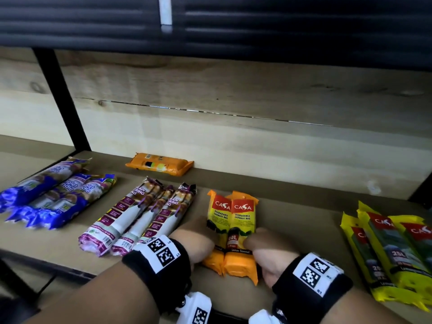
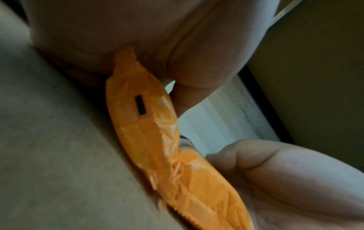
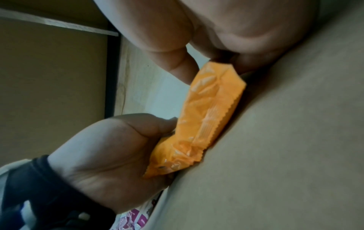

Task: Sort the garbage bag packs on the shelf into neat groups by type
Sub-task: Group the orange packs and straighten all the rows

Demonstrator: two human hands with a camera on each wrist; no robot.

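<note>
Two orange CASA garbage bag packs [image 1: 232, 226] lie side by side near the shelf's front edge, touching each other. My left hand [image 1: 203, 238] grips the left pack from its left side, thumb on top. My right hand [image 1: 255, 242] grips the right pack from its right side, thumb on the label. In the left wrist view the orange pack [image 2: 141, 124] lies edge-on under my left hand [image 2: 157, 68]. The right wrist view shows the packs [image 3: 206, 109] pinched by my right hand [image 3: 197, 65], with the left hand [image 3: 110, 143] curled on the far pack.
Blue packs [image 1: 53, 199] lie grouped at far left and purple drawstring packs [image 1: 140, 218] beside them. One orange pack [image 1: 159, 164] lies alone at the back. Yellow CASA packs [image 1: 392, 249] sit at right. A black post [image 1: 63, 99] stands back left on the shelf [image 1: 304, 206].
</note>
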